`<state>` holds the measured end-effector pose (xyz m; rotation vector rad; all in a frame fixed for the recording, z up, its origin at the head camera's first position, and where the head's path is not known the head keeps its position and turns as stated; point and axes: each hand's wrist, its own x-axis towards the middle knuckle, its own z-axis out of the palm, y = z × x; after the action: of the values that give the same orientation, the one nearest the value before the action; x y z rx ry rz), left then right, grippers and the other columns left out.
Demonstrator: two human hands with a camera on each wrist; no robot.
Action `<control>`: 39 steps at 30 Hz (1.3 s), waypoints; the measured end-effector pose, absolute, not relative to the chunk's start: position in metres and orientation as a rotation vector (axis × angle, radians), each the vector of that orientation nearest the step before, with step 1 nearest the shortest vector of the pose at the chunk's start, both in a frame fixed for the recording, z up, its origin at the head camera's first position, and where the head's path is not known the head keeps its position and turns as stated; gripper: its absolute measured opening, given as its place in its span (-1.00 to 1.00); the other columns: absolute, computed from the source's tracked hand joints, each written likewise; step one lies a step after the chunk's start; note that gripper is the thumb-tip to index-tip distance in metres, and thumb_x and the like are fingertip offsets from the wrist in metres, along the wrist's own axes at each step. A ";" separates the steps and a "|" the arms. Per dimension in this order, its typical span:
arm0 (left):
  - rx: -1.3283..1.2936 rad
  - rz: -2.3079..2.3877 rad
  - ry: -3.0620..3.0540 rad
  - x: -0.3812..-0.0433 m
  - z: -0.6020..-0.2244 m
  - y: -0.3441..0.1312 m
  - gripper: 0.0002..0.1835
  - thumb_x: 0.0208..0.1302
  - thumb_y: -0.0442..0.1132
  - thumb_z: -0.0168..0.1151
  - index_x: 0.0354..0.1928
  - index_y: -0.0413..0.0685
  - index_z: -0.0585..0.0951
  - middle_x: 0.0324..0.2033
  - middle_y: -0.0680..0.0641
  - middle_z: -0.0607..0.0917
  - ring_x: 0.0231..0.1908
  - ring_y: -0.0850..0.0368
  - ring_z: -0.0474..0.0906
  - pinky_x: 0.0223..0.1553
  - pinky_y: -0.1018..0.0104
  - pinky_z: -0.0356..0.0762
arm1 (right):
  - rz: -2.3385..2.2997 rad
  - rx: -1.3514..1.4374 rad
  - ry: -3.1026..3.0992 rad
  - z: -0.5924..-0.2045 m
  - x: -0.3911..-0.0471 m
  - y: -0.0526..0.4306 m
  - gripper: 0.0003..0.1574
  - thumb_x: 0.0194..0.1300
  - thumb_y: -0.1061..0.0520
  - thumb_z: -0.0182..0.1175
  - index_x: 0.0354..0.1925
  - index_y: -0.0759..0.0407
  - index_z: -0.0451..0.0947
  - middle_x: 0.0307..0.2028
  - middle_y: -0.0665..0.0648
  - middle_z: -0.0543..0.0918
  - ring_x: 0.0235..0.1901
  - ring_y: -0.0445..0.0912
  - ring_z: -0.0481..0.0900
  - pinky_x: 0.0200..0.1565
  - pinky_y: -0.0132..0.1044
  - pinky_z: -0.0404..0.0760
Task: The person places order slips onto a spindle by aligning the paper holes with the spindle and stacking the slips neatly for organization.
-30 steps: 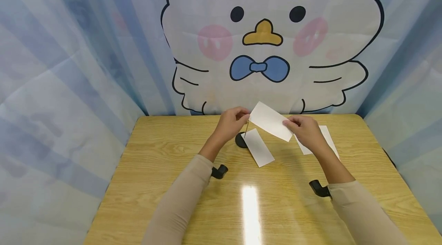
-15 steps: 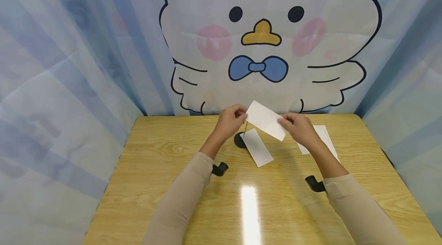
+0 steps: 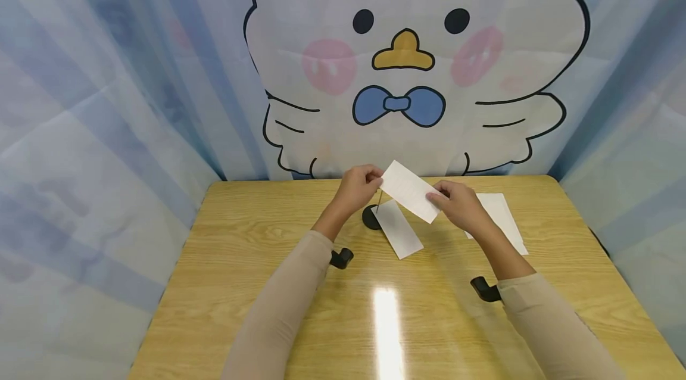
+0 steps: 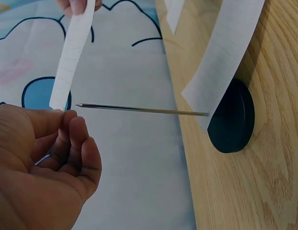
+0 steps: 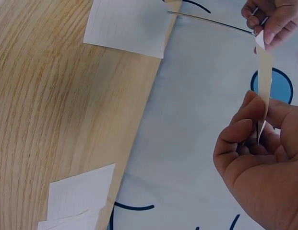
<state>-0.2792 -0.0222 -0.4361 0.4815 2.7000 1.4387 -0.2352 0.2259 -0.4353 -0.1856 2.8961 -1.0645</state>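
While the left hand (image 3: pixel 355 190) and right hand (image 3: pixel 458 204) pinch a paper slip (image 3: pixel 409 190), its corner seems just beside the paper spike (image 4: pixel 163 111).

White paper (image 3: pixel 409 191) (lined) — black base (image 4: pixel 237 120)

Table (image 3: pixel 257 308): evenly bright in the head view, one white strip of glare low at the middle
Shadow: soft, faint, beside the right forearm (image 3: pixel 501 252)
Held paper (image 3: pixel 411 190): bright white, surface detail nearly washed out
Wrist views: dimmer, greyer
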 end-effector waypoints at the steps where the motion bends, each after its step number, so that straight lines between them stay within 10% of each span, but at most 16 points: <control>1: 0.481 1.430 2.705 -0.280 -0.436 -0.022 -0.78 0.40 -0.20 0.13 -0.01 -0.04 0.65 -0.29 0.01 0.68 -0.29 0.16 0.58 -0.28 0.34 0.56 | -1.067 -0.186 2.895 -0.436 -0.235 0.225 -0.67 0.42 -0.05 0.10 -0.09 0.16 0.58 -0.22 0.18 0.66 -0.33 0.01 0.47 -0.34 -0.25 0.44; 39: 0.417 1.454 2.656 -0.282 -0.441 -0.021 -0.79 0.41 -0.23 0.12 -0.03 -0.06 0.66 -0.36 0.00 0.65 -0.35 0.17 0.58 -0.37 0.38 0.55 | -1.072 -0.197 2.888 -0.449 -0.234 0.224 -0.71 0.41 -0.05 0.12 -0.11 0.13 0.58 -0.28 0.14 0.66 -0.38 -0.03 0.48 -0.37 -0.25 0.45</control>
<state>-0.2820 -0.0212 -0.4412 0.4166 2.6561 1.4543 -0.2336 0.2237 -0.4494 -0.1967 2.8879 -1.0723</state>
